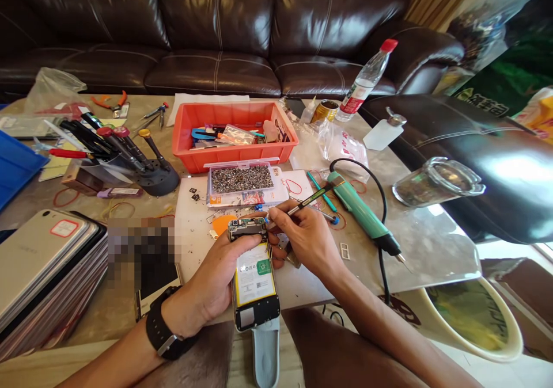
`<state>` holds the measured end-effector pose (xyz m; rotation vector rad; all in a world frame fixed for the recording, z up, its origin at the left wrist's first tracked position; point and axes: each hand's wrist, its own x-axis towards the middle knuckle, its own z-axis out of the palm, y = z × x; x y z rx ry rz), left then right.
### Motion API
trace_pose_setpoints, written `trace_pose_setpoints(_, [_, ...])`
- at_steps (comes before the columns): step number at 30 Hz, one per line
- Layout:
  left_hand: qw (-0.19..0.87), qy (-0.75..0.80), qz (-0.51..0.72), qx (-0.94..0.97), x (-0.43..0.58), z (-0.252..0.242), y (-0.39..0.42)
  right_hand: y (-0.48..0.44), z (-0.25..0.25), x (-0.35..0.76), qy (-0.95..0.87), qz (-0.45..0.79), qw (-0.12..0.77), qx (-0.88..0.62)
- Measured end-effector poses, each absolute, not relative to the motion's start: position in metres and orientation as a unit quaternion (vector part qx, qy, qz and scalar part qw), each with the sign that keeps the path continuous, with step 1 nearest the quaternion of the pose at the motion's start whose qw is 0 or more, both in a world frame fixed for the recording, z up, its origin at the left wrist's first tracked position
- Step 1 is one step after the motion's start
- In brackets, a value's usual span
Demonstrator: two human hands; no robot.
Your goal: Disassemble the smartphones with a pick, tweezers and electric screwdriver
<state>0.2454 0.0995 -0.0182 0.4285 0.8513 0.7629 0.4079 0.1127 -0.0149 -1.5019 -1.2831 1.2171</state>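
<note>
An opened phone [254, 278] lies tilted in my left hand [216, 276], its yellow-edged battery and upper circuit board exposed. My left thumb presses on the upper part, just below the camera and board, while the fingers are hidden underneath. At the phone's top right edge is my right hand [305, 235], closed around a slim black and silver screwdriver [309, 200]. Fingers cover its tip, so I cannot tell whether it touches the phone. Behind the phone, an orange pick [223, 225] rests on the white mat [192, 204].
A clear box of screws [242, 179] stands before an orange tool bin [233, 159]. Stacked phone parts [52, 273] and a screwdriver holder [156, 178] are on the left. Rightward lie a green soldering iron [360, 212] with a black cord, a bottle [365, 83] and a glass ashtray [438, 182].
</note>
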Motion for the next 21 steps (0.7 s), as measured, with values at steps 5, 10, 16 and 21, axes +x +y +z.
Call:
trace_pose_setpoints(5, [0.824, 0.404, 0.352, 0.185, 0.242, -0.018, 0.099, 0.114, -0.024, 0.418, -0.495, 0.479, 0.450, -0.569])
trace_pose_setpoints(10, [0.840, 0.416, 0.321, 0.135, 0.234, -0.011, 0.101, 0.116, -0.021, 0.425, -0.546, 0.356, 0.425, -0.628])
trace_pose_setpoints(16, [0.840, 0.408, 0.345, 0.091, 0.219, 0.011, 0.110, 0.114, -0.016, 0.441, -0.618, 0.121, 0.267, -0.729])
trace_pose_setpoints(21, [0.822, 0.423, 0.378, 0.061, 0.202, 0.014, 0.116, 0.109, -0.017, 0.462, -0.588, 0.113, 0.192, -0.778])
